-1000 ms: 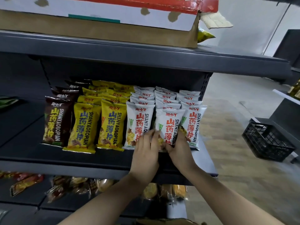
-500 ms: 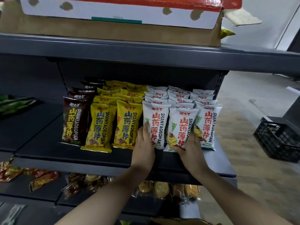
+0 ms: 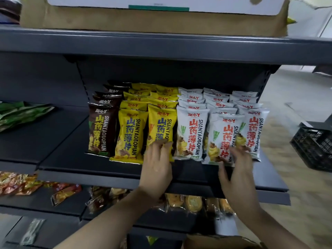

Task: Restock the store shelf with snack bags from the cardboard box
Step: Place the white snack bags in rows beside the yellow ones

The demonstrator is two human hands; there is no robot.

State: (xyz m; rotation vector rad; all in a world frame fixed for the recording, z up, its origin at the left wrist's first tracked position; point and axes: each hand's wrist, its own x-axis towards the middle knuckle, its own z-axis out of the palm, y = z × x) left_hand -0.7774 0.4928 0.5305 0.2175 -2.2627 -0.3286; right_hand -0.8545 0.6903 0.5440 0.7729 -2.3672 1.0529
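The snack bags stand in rows on the dark middle shelf [image 3: 75,169], each one tall and upright, with its long side going up and down. From left to right the rows are brown, yellow, yellow, then three rows of white.

The left hand [image 3: 157,162] is at the bottom of the front yellow bag [image 3: 160,126] in the second yellow row. Its fingers are fairly straight and lie on the front of the bag; it looks like a touch or a push, not a grab. The front white bag [image 3: 191,133] is just beside it on the right.

The right hand [image 3: 237,168] is at the bottom of the middle white bag [image 3: 223,137]. Its fingers are spread and a bit bent (the picture is blurry here, so I cannot tell if it pinches the bag or only touches it). That bag leans a little and sticks out in front of its row.

So each hand has its own bag right above its fingertips. The next move is probably a small push back to line up the fronts.

The cardboard box [image 3: 125,22] sits on the top shelf, above the bags, well up from both hands.
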